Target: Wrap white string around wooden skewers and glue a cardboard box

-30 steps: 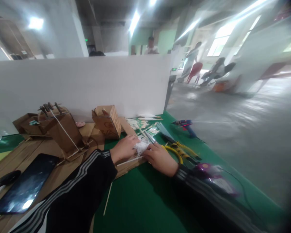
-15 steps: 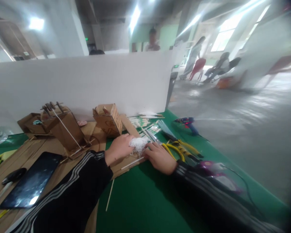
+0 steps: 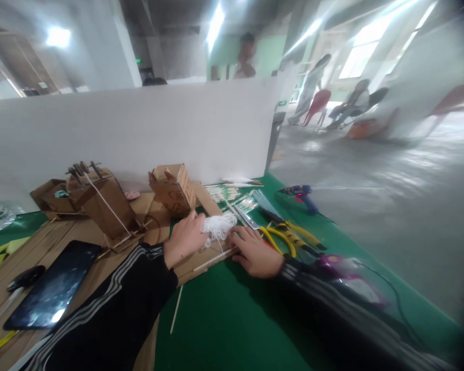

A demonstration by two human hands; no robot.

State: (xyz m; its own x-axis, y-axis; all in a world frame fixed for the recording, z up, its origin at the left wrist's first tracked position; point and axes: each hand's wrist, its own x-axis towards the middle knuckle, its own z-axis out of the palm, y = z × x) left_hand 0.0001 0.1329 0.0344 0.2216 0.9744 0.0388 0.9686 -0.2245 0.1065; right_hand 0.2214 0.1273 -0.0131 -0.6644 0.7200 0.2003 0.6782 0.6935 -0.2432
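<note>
A tangled bundle of thin white string lies over a cardboard strip, between my two hands. My left hand is closed on the left side of the bundle, its fingertips partly hidden behind the loops. At the right edge, my right hand has its fingers bent and pinched together at the string, palm down; the exact strand is too fine to make out. A thin pale stick lies along the cardboard just below the string.
Yellow-handled scissors and pliers lie right of my right hand. Beyond them is a glue gun. Cardboard boxes and a cardboard structure with a string stand left. A phone lies nearer. A white partition rises behind.
My left hand has shifted slightly left, and the string bundle appears more spread out. The right hand stays nearly in place, a little apart from the main bundle.
</note>
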